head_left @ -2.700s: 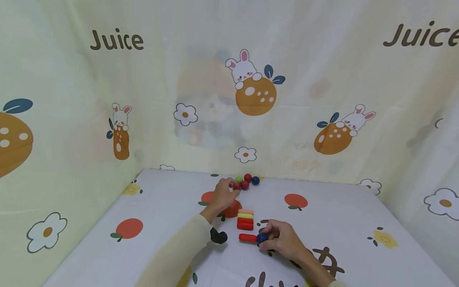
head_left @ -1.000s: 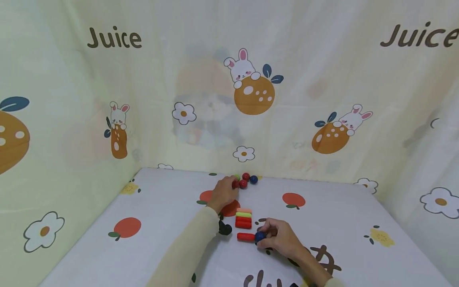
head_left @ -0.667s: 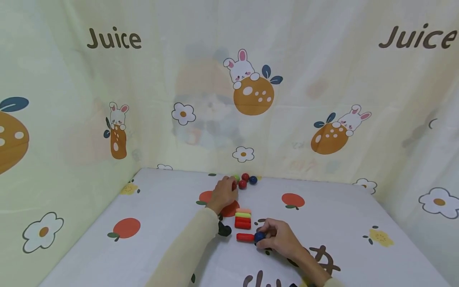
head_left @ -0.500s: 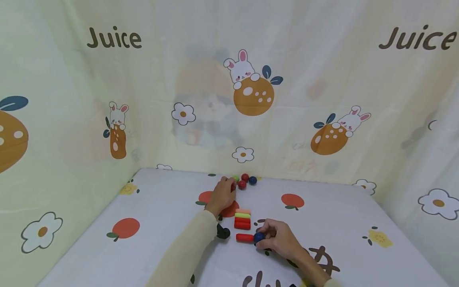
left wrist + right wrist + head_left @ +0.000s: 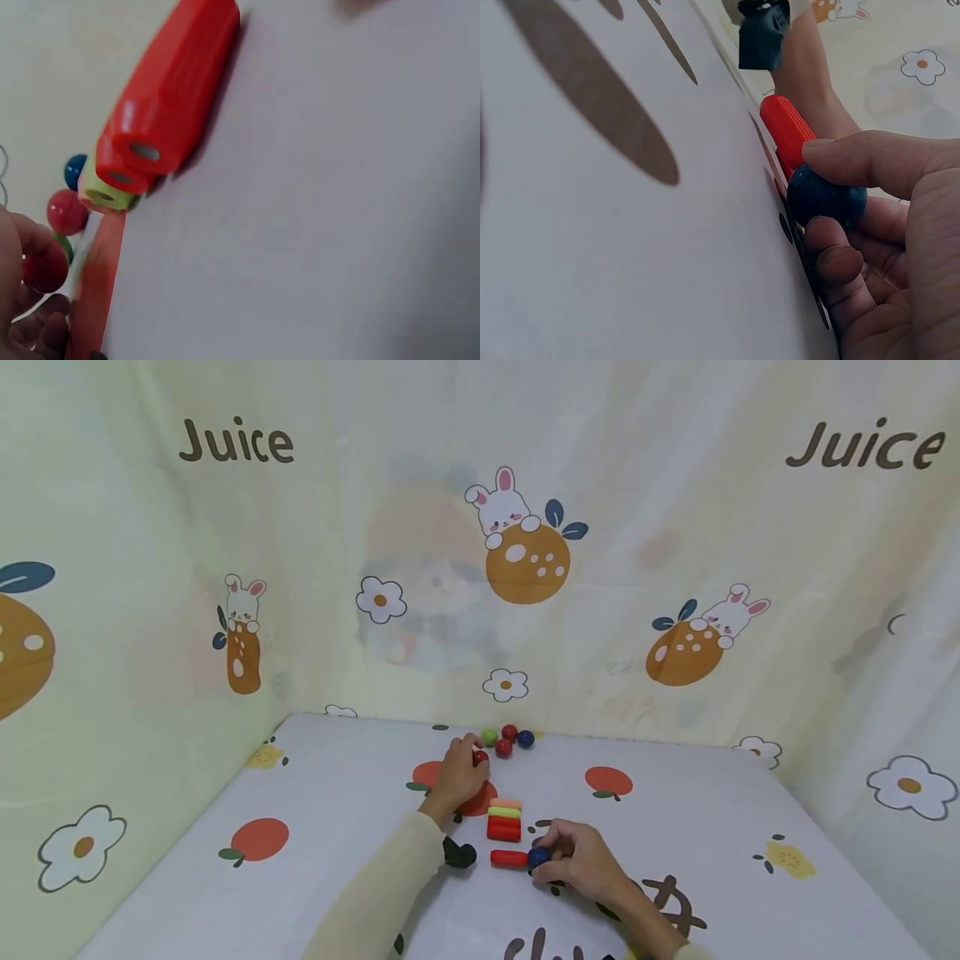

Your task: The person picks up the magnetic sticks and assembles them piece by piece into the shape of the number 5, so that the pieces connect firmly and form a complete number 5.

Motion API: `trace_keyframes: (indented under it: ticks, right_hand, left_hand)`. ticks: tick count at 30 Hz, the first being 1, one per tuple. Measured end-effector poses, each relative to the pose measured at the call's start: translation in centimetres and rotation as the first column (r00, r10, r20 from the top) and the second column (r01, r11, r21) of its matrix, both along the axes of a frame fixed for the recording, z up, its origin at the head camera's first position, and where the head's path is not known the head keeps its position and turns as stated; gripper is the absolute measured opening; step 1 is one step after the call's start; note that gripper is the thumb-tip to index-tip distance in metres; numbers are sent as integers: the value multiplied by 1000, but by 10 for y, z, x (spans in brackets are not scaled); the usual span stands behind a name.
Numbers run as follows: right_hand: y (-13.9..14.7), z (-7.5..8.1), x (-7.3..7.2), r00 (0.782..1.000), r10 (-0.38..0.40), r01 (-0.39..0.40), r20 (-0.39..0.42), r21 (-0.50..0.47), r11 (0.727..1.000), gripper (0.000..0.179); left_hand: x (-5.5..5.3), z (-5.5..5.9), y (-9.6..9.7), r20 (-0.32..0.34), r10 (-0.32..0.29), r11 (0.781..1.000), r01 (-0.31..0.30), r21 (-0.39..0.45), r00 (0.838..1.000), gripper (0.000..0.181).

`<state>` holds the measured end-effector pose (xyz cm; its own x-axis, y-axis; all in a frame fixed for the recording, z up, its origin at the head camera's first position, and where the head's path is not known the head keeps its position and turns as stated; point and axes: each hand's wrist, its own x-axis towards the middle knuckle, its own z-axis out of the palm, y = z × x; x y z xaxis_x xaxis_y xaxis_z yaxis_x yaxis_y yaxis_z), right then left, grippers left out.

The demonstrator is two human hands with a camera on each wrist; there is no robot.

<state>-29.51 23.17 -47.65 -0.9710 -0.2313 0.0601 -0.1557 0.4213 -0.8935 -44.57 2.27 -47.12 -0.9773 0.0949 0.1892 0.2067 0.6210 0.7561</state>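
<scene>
My left hand [image 5: 456,781] pinches a shiny red ball [image 5: 481,757] between thumb and fingers, just to the near left of the other balls. The same ball [image 5: 46,268] shows at the left edge of the left wrist view. With thumb and fingers my right hand [image 5: 583,860] grips a dark blue ball [image 5: 538,858] low over the tabletop. A short red stick [image 5: 509,858] lies end-on against that ball, pointing left. In the right wrist view the stick [image 5: 786,131] meets the blue ball [image 5: 825,196] under my thumb.
Further back sit a green ball [image 5: 489,737], two red balls [image 5: 504,747] and another blue ball [image 5: 526,739]. Several sticks [image 5: 504,822], red, yellow and pink, lie side by side mid-table. Printed curtains [image 5: 420,527] enclose the table's [image 5: 675,810] back and sides.
My left hand has closed on the red ball and drawn it a little toward me, away from the other balls. My right hand stays on the blue ball.
</scene>
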Motion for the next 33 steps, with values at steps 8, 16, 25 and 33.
trace_keyframes:
  ticks: [8, 16, 25, 33]
  right_hand:
    - [0, 3, 1, 1000, 10, -10, 0, 9, 1000, 28]
    - [-1, 3, 2, 1000, 2, -2, 2, 10, 1000, 28]
    - [-4, 2, 4, 1000, 3, -3, -2, 17, 1000, 29]
    - [-1, 3, 4, 1000, -13, 13, -1, 29, 1000, 27]
  left_hand:
    - [18, -7, -10, -52, 18, 978, -7, 210, 998, 28]
    - [38, -2, -13, -65, -8, 960, 26, 277, 998, 27]
    - [63, 9, -30, -18, -83, 938, 84, 337, 996, 28]
    - [91, 14, -42, -35, -224, 921, 223, 320, 974, 22]
